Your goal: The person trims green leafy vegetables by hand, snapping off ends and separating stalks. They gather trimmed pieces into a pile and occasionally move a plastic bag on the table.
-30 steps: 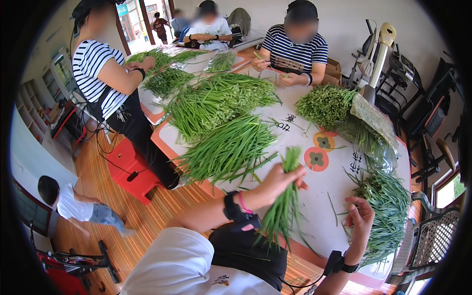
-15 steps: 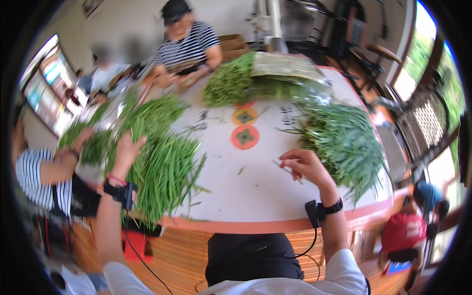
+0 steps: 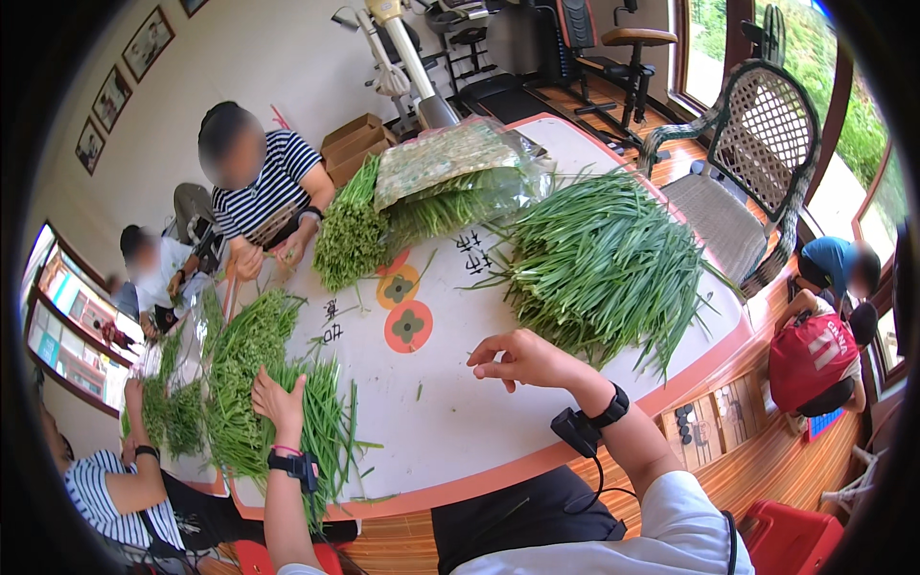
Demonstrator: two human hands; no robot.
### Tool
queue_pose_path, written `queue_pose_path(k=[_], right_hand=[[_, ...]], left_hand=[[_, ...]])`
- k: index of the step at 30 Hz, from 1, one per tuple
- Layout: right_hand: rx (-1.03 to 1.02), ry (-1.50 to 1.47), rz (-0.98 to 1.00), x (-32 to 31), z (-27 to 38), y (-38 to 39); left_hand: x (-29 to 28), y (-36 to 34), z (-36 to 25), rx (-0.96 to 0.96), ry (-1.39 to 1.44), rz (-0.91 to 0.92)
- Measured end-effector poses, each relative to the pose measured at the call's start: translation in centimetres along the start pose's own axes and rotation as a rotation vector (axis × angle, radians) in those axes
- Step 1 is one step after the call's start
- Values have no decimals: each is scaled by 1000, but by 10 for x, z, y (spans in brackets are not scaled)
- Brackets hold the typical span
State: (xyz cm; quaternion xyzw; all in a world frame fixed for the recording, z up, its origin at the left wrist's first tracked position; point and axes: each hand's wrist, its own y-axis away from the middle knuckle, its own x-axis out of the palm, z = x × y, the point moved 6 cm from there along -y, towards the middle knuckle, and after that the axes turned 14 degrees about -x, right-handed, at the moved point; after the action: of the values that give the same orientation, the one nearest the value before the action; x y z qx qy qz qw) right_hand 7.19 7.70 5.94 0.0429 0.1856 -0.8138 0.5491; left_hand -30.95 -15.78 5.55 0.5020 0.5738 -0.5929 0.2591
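Observation:
My left hand [image 3: 278,398] lies with spread fingers on a pile of long green chive-like stalks [image 3: 316,431] at the table's near left; whether it grips any is not clear. Above the white tabletop [image 3: 422,441], my right hand [image 3: 522,359] is held with loosely bent fingers, and nothing shows in them. Beyond it, to the right, rests a large heap of chive-like leaves [image 3: 613,268]. A small green scrap [image 3: 419,391] sits on the tabletop between my hands, near a printed orange persimmon [image 3: 408,327].
More greens [image 3: 350,240] lie at the far side beside a flat patterned package [image 3: 446,168] in clear plastic. A person in a striped shirt [image 3: 273,177] handles stalks across the table; another striped sleeve [image 3: 115,503] reaches in at left. A wicker chair [image 3: 719,201] stands right.
My view has turned to the right. The thin stalk piece seen at my right fingers before no longer shows there. My left hand stays over the left pile.

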Motion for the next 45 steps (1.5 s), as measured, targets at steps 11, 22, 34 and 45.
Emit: queue_pose_path(k=[11, 22, 34, 45], right_hand=[[-103, 614, -480, -87, 40, 52], [287, 1122, -531, -180, -14, 100], [282, 1369, -379, -188, -22, 70], [-310, 1166, -402, -71, 33, 34]], left_hand=[[-80, 152, -217, 93, 1724, 1060], [10, 255, -287, -406, 2054, 2164], [25, 248, -277, -431, 2152, 2043], [-15, 251, -279, 89, 1877, 1567]])
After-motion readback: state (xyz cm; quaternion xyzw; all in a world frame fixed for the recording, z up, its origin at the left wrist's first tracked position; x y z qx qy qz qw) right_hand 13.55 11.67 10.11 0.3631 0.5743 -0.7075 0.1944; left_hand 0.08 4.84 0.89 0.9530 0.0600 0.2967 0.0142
